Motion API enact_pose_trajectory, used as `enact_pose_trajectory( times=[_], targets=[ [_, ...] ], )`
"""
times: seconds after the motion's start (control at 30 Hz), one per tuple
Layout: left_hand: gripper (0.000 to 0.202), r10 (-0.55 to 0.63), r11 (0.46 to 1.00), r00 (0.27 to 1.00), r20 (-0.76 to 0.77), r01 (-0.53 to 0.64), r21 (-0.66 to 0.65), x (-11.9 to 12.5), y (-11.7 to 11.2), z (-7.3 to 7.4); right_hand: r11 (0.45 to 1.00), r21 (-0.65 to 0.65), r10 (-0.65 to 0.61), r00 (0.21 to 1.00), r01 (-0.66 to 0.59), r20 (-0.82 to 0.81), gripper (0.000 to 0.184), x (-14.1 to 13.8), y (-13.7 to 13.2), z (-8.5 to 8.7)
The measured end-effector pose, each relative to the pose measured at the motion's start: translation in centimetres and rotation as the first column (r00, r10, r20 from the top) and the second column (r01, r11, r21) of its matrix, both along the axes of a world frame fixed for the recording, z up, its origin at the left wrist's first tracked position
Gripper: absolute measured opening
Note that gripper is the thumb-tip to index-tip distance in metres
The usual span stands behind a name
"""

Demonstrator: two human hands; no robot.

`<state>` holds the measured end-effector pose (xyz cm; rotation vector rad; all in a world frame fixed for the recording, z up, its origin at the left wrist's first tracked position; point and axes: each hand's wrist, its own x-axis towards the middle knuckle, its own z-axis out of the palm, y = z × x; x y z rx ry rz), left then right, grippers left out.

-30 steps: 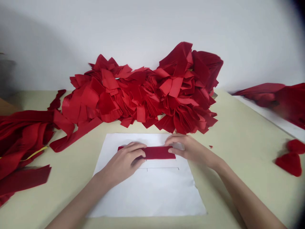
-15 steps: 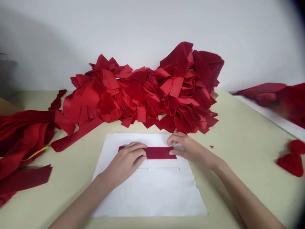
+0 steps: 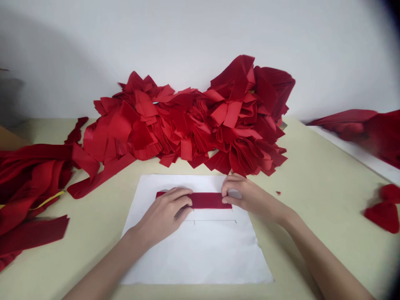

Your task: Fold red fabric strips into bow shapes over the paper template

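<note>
A short dark red fabric strip lies flat across a white paper sheet that has a thin drawn line under the strip. My left hand rests on the strip's left half, fingers curled down and pressing it to the paper. My right hand is at the strip's right end, with thumb and fingers pinching that end. Both forearms reach in from the bottom of the view.
A big heap of cut red fabric pieces fills the back of the beige table against the white wall. Long red strips lie at the left with a yellow band. More red fabric and small red pieces sit at the right.
The fingers of my right hand have drawn in a little at the strip's right end. My left hand and the strip have stayed in place.
</note>
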<state>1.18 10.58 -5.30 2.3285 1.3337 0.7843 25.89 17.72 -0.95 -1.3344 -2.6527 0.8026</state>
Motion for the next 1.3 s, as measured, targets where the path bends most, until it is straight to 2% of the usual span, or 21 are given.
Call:
enact_pose_trajectory(
  times=[0.17, 0.43, 0.57, 0.63, 0.77, 0.93, 1.03, 1.2, 1.3],
  targets=[
    [0.012, 0.021, 1.0, 0.999, 0.047, -0.022, 0.006, -0.1, 0.0, -0.2, 1.0, 0.02, 0.015, 1.0, -0.014, -0.022, 0.021, 0.0, 0.0, -0.1],
    [0.009, -0.003, 1.0, 1.0, 0.026, 0.003, 0.024, -0.2, 0.1, -0.1, 1.0, 0.014, 0.021, 0.999, -0.021, -0.033, 0.022, 0.0, 0.0, -0.1],
    [0.015, 0.011, 1.0, 1.0, 0.01, -0.011, 0.021, 0.2, 0.0, 0.0, 1.0, 0.009, 0.007, 1.0, -0.007, -0.017, 0.022, -0.1, -0.1, 0.0],
    [0.017, 0.022, 0.999, 1.0, 0.007, -0.022, 0.024, 0.4, 0.0, 0.1, 0.999, 0.041, 0.017, 1.0, -0.016, -0.017, 0.022, 0.0, 0.0, -0.2],
    [0.019, -0.007, 1.0, 1.0, 0.005, 0.007, 0.029, 0.4, 0.1, 0.2, 0.982, 0.184, 0.055, 0.998, -0.046, -0.044, 0.025, 0.1, 0.0, -1.2],
    [0.02, -0.027, 0.999, 1.0, -0.004, 0.027, 0.02, 0.4, 0.1, 0.3, 0.976, 0.218, 0.038, 0.995, -0.016, -0.095, 0.03, 0.3, -1.0, -1.9],
    [0.02, -0.007, 1.0, 1.0, 0.03, 0.008, -0.018, 0.4, 0.1, 0.4, 0.964, 0.265, 0.017, 0.993, 0.015, -0.119, 0.028, 0.7, -1.9, -2.3],
    [0.015, 0.073, 0.983, 0.985, 0.154, -0.045, -0.176, 0.3, 0.6, 1.0, 0.926, 0.375, 0.001, 0.99, 0.051, -0.138, 0.025, 1.6, -3.2, -3.2],
    [0.013, 0.118, 0.971, 0.976, 0.186, -0.075, -0.225, 0.5, 1.1, 1.3, 0.924, 0.382, 0.01, 0.994, 0.032, -0.106, 0.026, 1.7, -3.5, -3.2]
  ],
)
